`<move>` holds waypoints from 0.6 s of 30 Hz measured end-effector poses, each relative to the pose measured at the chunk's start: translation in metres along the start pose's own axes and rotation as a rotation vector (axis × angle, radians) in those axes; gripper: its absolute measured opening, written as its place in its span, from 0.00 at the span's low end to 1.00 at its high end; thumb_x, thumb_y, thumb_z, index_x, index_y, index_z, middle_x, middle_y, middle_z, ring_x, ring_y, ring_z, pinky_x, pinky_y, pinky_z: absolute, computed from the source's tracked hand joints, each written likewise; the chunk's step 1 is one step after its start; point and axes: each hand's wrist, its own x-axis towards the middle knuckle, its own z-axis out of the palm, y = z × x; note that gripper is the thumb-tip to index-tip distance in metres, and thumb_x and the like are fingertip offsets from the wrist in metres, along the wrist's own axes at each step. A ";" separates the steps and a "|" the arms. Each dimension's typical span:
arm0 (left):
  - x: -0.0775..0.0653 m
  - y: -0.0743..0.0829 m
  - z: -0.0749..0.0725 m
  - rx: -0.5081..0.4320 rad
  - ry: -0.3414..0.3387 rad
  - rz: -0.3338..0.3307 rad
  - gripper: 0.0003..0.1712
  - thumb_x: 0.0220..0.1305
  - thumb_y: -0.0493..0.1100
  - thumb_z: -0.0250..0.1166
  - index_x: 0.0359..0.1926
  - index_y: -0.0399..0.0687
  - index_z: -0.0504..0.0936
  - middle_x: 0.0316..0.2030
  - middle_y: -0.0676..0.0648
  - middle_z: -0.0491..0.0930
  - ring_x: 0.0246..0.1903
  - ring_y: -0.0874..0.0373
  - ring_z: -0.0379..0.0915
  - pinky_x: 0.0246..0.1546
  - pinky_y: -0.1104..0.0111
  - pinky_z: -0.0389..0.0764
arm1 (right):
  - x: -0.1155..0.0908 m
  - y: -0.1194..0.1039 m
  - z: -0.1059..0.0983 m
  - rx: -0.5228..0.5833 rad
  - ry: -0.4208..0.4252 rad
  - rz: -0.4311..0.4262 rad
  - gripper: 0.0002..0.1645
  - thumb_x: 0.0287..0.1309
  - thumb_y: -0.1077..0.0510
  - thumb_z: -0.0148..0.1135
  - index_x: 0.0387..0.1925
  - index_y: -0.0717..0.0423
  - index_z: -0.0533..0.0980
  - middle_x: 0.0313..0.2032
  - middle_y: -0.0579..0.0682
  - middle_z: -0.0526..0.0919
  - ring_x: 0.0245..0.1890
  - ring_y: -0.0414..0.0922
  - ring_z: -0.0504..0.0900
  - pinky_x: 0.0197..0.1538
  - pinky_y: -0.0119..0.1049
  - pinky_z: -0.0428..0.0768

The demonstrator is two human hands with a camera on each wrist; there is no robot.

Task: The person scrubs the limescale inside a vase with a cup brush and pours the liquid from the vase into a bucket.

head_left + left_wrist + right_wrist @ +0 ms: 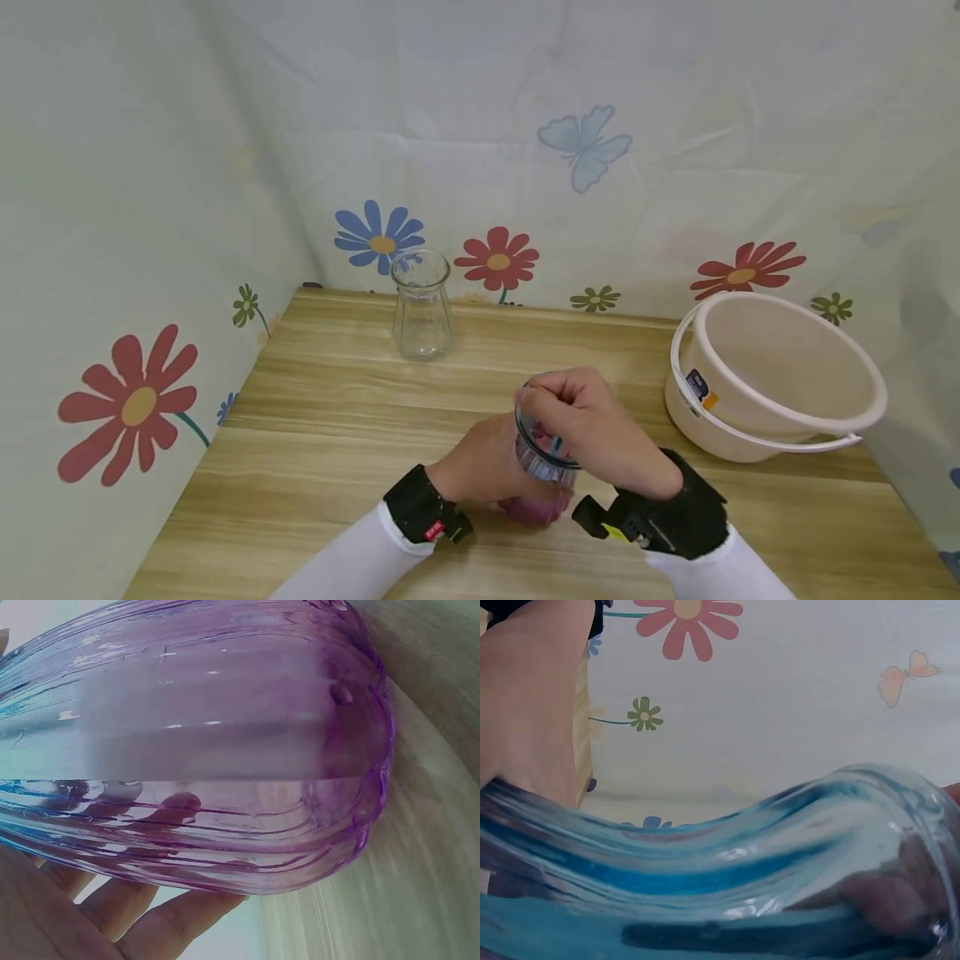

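Observation:
A ribbed glass vase, blue toward the mouth and purple at its base, leans in front of me over the table. My left hand grips it round the side; in the left wrist view its fingers spread along the ribbed purple glass. At the rim, my right hand has its fingers curled and pinches a thin blue stick-like thing that reaches into the mouth. Through the blue glass in the right wrist view, a long dark teal strip shows; what it is, I cannot tell.
A clear glass vase stands at the back left of the wooden table. On the right sits a pale pink bucket, its handle lowered to the front. A flowered curtain hangs behind and along the sides.

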 end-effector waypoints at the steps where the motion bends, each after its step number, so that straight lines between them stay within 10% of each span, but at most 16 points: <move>1: 0.000 0.000 0.000 -0.003 0.000 -0.001 0.36 0.52 0.62 0.79 0.58 0.67 0.71 0.45 0.65 0.82 0.42 0.72 0.80 0.47 0.75 0.82 | 0.000 0.000 0.000 0.003 0.013 -0.006 0.27 0.75 0.62 0.51 0.15 0.58 0.63 0.17 0.42 0.60 0.18 0.37 0.61 0.20 0.34 0.59; 11: -0.001 -0.003 0.003 -0.052 -0.010 -0.035 0.41 0.51 0.64 0.79 0.63 0.73 0.68 0.51 0.63 0.83 0.47 0.72 0.81 0.52 0.73 0.82 | -0.004 -0.009 -0.010 0.110 0.043 -0.042 0.27 0.77 0.61 0.50 0.17 0.57 0.61 0.17 0.51 0.56 0.17 0.48 0.57 0.22 0.40 0.58; 18: 0.000 0.000 0.001 -0.067 -0.007 -0.082 0.47 0.50 0.63 0.80 0.67 0.74 0.64 0.56 0.65 0.80 0.52 0.71 0.79 0.53 0.71 0.81 | -0.007 -0.018 -0.026 0.309 -0.029 -0.236 0.24 0.76 0.70 0.43 0.19 0.59 0.57 0.17 0.50 0.53 0.17 0.48 0.54 0.24 0.42 0.56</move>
